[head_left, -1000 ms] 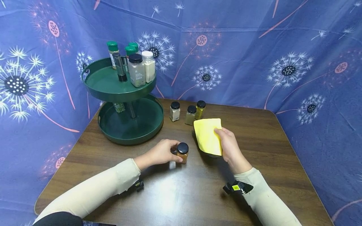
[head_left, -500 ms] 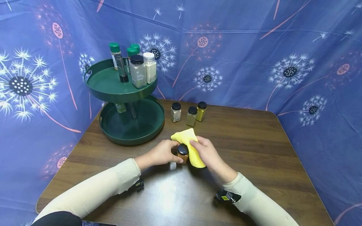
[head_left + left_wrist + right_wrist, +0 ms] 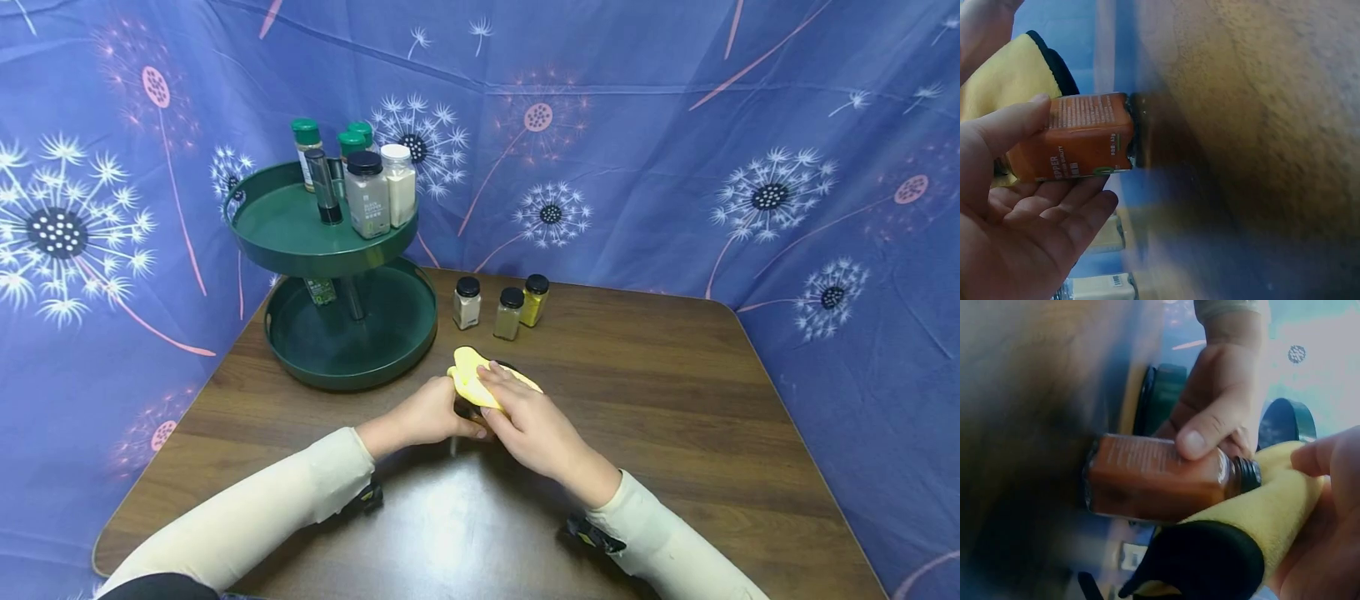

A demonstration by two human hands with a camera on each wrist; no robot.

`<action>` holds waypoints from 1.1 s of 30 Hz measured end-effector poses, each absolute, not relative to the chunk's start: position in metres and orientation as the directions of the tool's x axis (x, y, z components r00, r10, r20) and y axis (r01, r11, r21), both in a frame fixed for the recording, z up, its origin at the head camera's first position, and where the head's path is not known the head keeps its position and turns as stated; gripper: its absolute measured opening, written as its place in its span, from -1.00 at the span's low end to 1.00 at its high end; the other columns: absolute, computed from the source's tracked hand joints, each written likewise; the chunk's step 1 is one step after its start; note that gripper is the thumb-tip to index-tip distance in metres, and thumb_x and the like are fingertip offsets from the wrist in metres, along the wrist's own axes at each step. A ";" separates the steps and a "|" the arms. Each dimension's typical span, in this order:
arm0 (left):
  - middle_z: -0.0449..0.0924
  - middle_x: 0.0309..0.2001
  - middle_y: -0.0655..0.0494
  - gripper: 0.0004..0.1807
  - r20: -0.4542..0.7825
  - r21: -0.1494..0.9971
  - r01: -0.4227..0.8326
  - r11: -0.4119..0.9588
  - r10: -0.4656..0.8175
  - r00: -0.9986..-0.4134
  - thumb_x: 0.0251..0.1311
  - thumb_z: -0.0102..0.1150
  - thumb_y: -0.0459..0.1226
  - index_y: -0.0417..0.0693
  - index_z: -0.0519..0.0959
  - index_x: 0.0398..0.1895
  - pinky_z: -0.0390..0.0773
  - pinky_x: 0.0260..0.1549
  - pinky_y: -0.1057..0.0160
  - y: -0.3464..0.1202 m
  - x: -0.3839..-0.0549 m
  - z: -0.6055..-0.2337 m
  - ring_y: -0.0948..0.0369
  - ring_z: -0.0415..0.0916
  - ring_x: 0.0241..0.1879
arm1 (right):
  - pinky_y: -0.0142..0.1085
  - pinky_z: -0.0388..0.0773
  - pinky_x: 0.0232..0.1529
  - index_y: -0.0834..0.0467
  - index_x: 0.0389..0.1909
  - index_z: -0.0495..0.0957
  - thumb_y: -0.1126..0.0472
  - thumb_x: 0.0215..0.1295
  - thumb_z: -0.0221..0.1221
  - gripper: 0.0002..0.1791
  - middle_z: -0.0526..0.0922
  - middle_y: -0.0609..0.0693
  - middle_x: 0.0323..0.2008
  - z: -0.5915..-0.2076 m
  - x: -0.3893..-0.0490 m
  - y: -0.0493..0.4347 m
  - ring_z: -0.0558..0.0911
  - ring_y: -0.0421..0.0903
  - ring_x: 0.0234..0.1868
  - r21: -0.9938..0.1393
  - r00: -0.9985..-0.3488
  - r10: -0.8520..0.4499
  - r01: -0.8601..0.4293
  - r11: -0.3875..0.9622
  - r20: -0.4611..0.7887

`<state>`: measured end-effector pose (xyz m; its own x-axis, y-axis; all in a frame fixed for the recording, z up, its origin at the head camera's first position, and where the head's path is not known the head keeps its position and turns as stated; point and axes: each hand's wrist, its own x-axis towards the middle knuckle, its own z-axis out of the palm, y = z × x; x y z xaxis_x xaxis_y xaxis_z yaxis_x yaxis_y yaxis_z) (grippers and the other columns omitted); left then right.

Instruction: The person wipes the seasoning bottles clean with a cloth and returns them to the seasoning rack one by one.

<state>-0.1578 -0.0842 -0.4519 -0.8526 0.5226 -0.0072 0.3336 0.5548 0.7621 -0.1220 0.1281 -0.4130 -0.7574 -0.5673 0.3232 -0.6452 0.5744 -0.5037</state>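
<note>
My left hand grips a small square glass spice jar by its sides. Orange-red powder fills the jar, and printed lettering covers its faces. It stands upright on the table. Over its black lid lies a yellow cleaning cloth with a dark edge, hiding the lid in the head view. My right hand holds this cloth, its fingers laid over the top of the jar. In the right wrist view the cloth drapes against the jar's neck and side.
A two-tier green turntable rack stands at the left; its upper tier bears several seasoning bottles, including a black-lidded one. Behind my hands are a white jar, a grey-green jar and a yellow jar. A patterned blue curtain hangs behind the table.
My right hand has brought the cloth leftward from beside the jar and over its lid, and the cloth has bunched up. My left hand keeps its hold on the jar in place.
</note>
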 end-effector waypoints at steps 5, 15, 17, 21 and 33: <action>0.72 -0.19 0.40 -0.50 -0.010 0.758 0.333 0.561 0.520 -0.854 -0.07 0.65 -0.05 0.16 0.65 -0.04 0.59 -0.06 0.24 -0.085 -0.157 -0.453 0.39 0.61 -0.16 | -0.03 0.36 0.41 0.20 0.39 0.47 0.17 0.46 0.16 -0.48 0.48 0.07 0.41 -0.411 -0.125 0.130 0.41 -0.01 0.46 -0.455 -0.727 -0.609 -0.680 0.576 0.317; 0.71 -0.26 0.43 -0.55 -0.013 0.734 0.357 0.578 0.537 -0.843 -0.03 0.62 -0.03 0.13 0.68 -0.07 0.58 -0.13 0.26 -0.085 -0.155 -0.456 0.38 0.58 -0.23 | -0.06 0.41 0.37 0.23 0.42 0.43 0.13 0.50 0.14 -0.46 0.48 0.13 0.39 -0.405 -0.126 0.132 0.45 -0.03 0.43 -0.473 -0.750 -0.615 -0.646 0.599 0.246; 0.72 -0.25 0.43 -0.55 -0.006 0.727 0.369 0.578 0.543 -0.840 -0.02 0.61 -0.03 0.11 0.69 -0.06 0.58 -0.11 0.25 -0.085 -0.155 -0.455 0.38 0.59 -0.21 | -0.04 0.44 0.34 0.23 0.41 0.44 0.13 0.50 0.14 -0.47 0.50 0.14 0.38 -0.404 -0.127 0.133 0.47 -0.04 0.41 -0.485 -0.762 -0.602 -0.630 0.606 0.238; 0.74 -0.20 0.39 -0.53 -0.002 0.730 0.372 0.573 0.546 -0.838 0.00 0.60 -0.04 0.09 0.67 -0.02 0.59 -0.06 0.24 -0.085 -0.155 -0.455 0.37 0.61 -0.17 | -0.04 0.45 0.33 0.22 0.41 0.44 0.11 0.50 0.13 -0.47 0.50 0.11 0.38 -0.401 -0.128 0.133 0.48 -0.06 0.40 -0.497 -0.776 -0.593 -0.610 0.617 0.217; 0.72 0.00 0.27 -0.43 0.100 0.766 0.421 0.485 0.556 -0.825 -0.05 0.65 -0.11 0.06 0.65 0.08 0.58 0.06 0.20 -0.087 -0.155 -0.457 0.30 0.61 0.01 | -0.06 0.32 0.44 0.15 0.36 0.52 0.19 0.45 0.15 -0.52 0.50 0.02 0.39 -0.394 -0.127 0.137 0.39 -0.03 0.48 -0.376 -0.577 -0.770 -0.800 0.467 0.271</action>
